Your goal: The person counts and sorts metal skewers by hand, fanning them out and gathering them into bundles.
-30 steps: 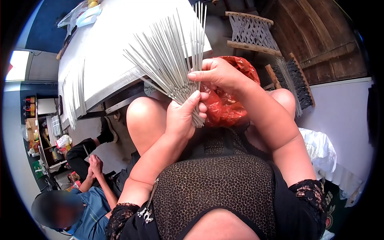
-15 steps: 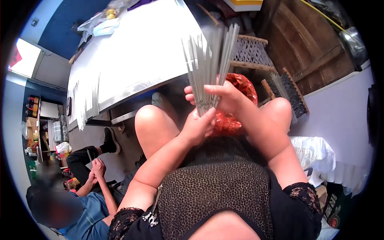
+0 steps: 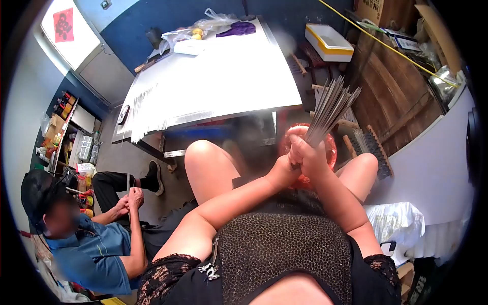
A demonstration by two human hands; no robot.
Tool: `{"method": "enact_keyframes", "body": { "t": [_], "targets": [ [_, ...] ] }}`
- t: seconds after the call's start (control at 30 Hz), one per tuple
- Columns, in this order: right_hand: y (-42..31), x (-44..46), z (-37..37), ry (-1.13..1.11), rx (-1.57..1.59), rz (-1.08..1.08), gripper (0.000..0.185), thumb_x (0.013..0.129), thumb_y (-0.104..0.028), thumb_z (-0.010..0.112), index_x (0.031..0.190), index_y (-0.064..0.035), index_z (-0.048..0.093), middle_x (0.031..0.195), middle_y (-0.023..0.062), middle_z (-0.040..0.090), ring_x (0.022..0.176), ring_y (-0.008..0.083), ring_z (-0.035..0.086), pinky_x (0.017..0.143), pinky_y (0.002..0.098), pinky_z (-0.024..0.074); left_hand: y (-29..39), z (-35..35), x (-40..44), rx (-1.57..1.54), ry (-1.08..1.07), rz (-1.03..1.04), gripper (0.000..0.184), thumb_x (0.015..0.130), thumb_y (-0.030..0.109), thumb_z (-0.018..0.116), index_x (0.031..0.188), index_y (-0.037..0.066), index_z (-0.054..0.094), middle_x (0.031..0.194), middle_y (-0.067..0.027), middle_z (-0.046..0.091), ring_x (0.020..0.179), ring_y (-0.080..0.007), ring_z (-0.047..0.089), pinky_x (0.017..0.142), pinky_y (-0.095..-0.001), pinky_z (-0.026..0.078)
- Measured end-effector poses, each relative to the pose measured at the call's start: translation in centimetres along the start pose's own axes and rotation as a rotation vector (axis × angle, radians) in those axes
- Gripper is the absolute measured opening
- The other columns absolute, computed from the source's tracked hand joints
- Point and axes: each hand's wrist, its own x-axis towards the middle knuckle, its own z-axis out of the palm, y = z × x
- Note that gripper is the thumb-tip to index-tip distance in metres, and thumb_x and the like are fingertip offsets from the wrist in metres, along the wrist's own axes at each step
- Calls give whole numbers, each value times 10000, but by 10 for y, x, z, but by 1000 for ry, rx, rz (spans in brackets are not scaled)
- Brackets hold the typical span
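A bundle of thin, grey, metal-looking sticks (image 3: 333, 109) stands tilted up to the right above my lap, its upper ends fanned slightly. My right hand (image 3: 308, 155) is closed around its lower part. Just below and to the left, my left hand (image 3: 284, 173) is closed at the bottom end of the same bundle, its fingers partly hidden behind my right hand. Behind my hands sits a red plastic bag (image 3: 329, 147), partly covered by them.
A white-topped table (image 3: 223, 86) stands ahead, with more thin sticks (image 3: 145, 114) at its left edge. On the left sits a person (image 3: 96, 239) holding a thin strip. Right of my knee is a rack (image 3: 378, 150) with sticks; a white-and-yellow box (image 3: 329, 43) lies beyond.
The bundle has gone from nearly upright to leaning right, its sticks drawn closer together. Both hands have shifted right, and my right hand now wraps the bundle. The view has tilted up.
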Motion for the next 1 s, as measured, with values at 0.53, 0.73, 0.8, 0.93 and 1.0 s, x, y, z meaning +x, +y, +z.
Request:
{"method": "enact_keyframes", "body": {
  "t": [0.53,0.73,0.8,0.93,1.0],
  "targets": [
    [-43,138,48,-12,-408,-471,113,810,-73,629,907,-26,663,569,-59,511,535,4,416,484,194,339,22,-98,150,390,157,398,219,775,85,601,988,43,577,895,-127,635,873,-265,618,746,-325,478],
    [-17,204,50,92,-562,-367,119,807,-107,637,902,-42,667,652,-48,556,554,24,462,507,188,374,-33,-131,196,296,151,221,200,793,97,589,984,39,583,887,-125,642,858,-262,619,737,-328,476],
    [-5,212,43,106,-464,-262,131,804,-122,641,906,-42,663,649,-40,556,578,34,481,526,193,385,-44,-135,192,251,143,0,226,815,120,566,1022,29,571,892,-143,641,889,-253,613,755,-336,469],
    [14,223,38,144,-484,-192,198,787,-166,658,940,-42,637,706,9,586,666,82,541,627,223,437,-46,-138,191,324,228,-34,319,794,155,588,1084,33,537,939,-139,638,938,-267,610,788,-334,462],
    [21,226,43,143,-522,-222,249,770,-185,672,964,-37,618,778,48,620,727,116,578,703,238,464,-46,-140,191,330,236,-9,325,792,158,590,1088,35,534,943,-140,637,943,-269,608,791,-335,462]
  ]
}}
